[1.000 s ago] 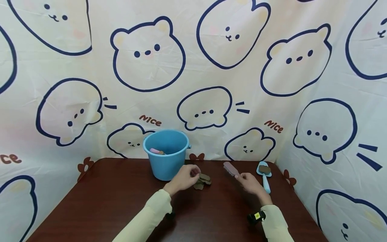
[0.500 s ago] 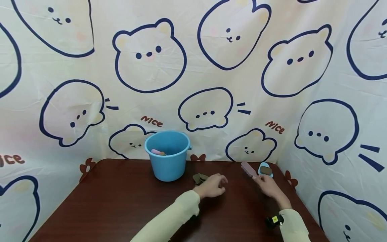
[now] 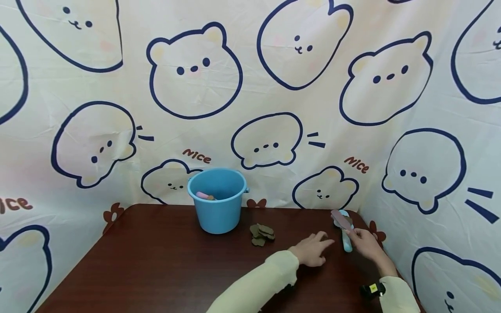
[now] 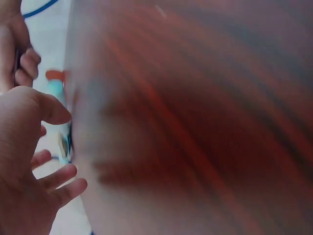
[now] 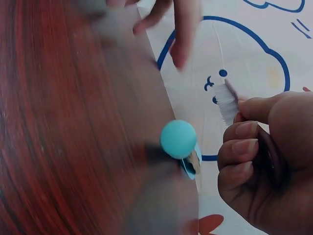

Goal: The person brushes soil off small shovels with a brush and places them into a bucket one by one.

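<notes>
My right hand (image 3: pixel 365 244) grips the handle of a mauve brush (image 3: pixel 340 218), whose white bristles (image 5: pixel 226 104) show in the right wrist view. The brush head overlaps a light blue toy shovel (image 3: pixel 346 242) at the table's far right. A brown flat piece on the shovel's scoop is mostly hidden behind the brush. My left hand (image 3: pixel 312 250) is over the table just left of the shovel handle, fingers spread and holding nothing. In the left wrist view its fingers (image 4: pixel 63 178) point toward the shovel.
A blue bucket (image 3: pixel 217 217) stands at the back, left of centre, with a pink-handled item (image 3: pixel 205 196) inside. Right of it lies a small pile of brownish-green flat pieces (image 3: pixel 261 234). A printed cloth (image 3: pixel 270 100) hangs behind the dark wooden table (image 3: pixel 164 261).
The left hand has moved right from beside the pile of flat pieces toward the shovel, its fingers spreading. The right hand has carried the brush right until it overlaps the shovel.
</notes>
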Motion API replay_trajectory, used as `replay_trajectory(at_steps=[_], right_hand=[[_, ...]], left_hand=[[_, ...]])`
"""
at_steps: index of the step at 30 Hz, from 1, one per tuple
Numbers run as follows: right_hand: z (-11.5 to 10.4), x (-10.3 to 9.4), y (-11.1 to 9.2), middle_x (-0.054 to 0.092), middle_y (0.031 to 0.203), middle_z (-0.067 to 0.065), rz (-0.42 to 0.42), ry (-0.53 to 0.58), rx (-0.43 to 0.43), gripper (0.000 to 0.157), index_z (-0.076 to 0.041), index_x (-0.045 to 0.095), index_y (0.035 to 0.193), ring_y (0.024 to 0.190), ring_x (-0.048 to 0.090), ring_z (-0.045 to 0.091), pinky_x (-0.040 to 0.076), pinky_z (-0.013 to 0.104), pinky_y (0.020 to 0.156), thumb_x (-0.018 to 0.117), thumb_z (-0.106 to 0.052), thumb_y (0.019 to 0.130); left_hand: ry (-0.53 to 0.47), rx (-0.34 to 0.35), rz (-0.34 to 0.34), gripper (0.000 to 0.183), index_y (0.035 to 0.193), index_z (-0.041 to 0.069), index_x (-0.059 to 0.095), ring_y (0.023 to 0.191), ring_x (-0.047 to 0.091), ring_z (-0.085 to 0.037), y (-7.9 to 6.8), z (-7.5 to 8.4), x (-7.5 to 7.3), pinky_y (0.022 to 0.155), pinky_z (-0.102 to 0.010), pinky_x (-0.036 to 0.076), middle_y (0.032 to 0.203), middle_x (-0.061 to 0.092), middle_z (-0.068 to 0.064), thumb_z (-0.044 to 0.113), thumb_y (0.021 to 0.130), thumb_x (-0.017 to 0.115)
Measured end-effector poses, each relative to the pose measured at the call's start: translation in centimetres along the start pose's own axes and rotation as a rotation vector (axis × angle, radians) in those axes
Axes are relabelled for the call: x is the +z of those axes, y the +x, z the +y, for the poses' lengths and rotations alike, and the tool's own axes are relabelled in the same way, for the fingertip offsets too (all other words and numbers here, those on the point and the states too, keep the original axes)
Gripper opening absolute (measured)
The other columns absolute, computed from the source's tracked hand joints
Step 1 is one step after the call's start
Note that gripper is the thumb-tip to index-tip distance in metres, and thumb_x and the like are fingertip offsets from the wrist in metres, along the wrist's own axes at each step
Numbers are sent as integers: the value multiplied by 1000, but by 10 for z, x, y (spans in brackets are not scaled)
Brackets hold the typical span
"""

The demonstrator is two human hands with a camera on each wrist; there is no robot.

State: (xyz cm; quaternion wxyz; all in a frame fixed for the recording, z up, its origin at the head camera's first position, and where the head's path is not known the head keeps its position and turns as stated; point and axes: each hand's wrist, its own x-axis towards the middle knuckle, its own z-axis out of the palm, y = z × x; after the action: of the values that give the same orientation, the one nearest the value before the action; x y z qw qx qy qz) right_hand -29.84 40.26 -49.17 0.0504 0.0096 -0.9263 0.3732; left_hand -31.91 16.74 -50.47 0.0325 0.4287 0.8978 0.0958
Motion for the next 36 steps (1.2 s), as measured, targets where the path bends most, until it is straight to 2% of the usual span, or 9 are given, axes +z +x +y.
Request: replay_trajectory(at_steps=[5, 11, 15, 18, 20, 24, 29, 33, 36], right_hand=[[4, -7, -4, 48, 63, 0, 5, -10, 11, 40, -2, 55, 83, 53, 42, 14, 38, 30, 51, 49, -33, 108], [9, -10, -6, 45, 62, 0, 0, 10, 37, 41, -2, 54, 85, 51, 43, 14, 40, 30, 50, 48, -34, 109], [11, -13, -8, 45, 62, 0, 0, 17, 36, 41, -2, 52, 83, 52, 43, 14, 40, 30, 51, 48, -34, 109], [11, -14, -10, 44, 62, 0, 0, 17, 42, 40, -3, 52, 83, 51, 41, 13, 39, 29, 50, 48, -33, 109], [11, -15, -12, 43, 61, 0, 4, 18, 52, 40, -2, 52, 82, 51, 40, 13, 38, 29, 49, 49, -32, 109], [10, -18, -14, 42, 62, -1, -2, 29, 67, 41, 2, 54, 86, 52, 40, 13, 38, 29, 50, 49, -33, 109], [11, -21, -15, 42, 62, 0, 1, 12, 72, 40, 5, 58, 94, 53, 40, 14, 38, 29, 51, 49, -30, 109], [13, -21, -16, 42, 62, 0, 14, 6, 68, 40, 6, 59, 95, 53, 40, 14, 38, 29, 51, 49, -30, 108], [16, -22, -17, 41, 61, -1, 17, 13, 74, 40, 6, 58, 93, 52, 40, 13, 38, 29, 51, 49, -30, 109]], left_hand=[[92, 59, -77, 59, 158, 41, 29, 142, 38, -12, 20, 28, 8, 104, -22, 43, 167, 18, 12, 36, 105, 52], [211, 58, -92, 51, 156, 46, 30, 147, 31, -6, 31, 54, 16, 111, -19, 36, 168, 11, 20, 41, 108, 44], [233, 35, -49, 47, 154, 42, 37, 142, 37, -5, 34, 62, 22, 107, -18, 40, 164, 24, 19, 41, 108, 42], [273, 8, 14, 42, 150, 36, 47, 131, 45, -9, 35, 64, 26, 96, -17, 46, 157, 34, 16, 40, 108, 44], [303, -29, 59, 37, 142, 33, 55, 124, 49, -12, 37, 65, 27, 90, -17, 49, 152, 37, 13, 40, 106, 48], [364, -104, 132, 23, 121, 29, 68, 113, 55, -14, 41, 65, 28, 84, -20, 51, 145, 44, 10, 39, 103, 57], [416, -158, 185, 10, 105, 30, 73, 96, 59, -11, 49, 64, 27, 82, -23, 51, 130, 52, 11, 34, 96, 71], [457, -182, 225, 18, 105, 32, 75, 83, 60, -9, 54, 65, 25, 73, -22, 52, 120, 57, 10, 32, 88, 81], [452, -191, 250, 18, 105, 29, 75, 76, 59, -8, 58, 64, 25, 66, -21, 51, 113, 58, 8, 30, 88, 80]])
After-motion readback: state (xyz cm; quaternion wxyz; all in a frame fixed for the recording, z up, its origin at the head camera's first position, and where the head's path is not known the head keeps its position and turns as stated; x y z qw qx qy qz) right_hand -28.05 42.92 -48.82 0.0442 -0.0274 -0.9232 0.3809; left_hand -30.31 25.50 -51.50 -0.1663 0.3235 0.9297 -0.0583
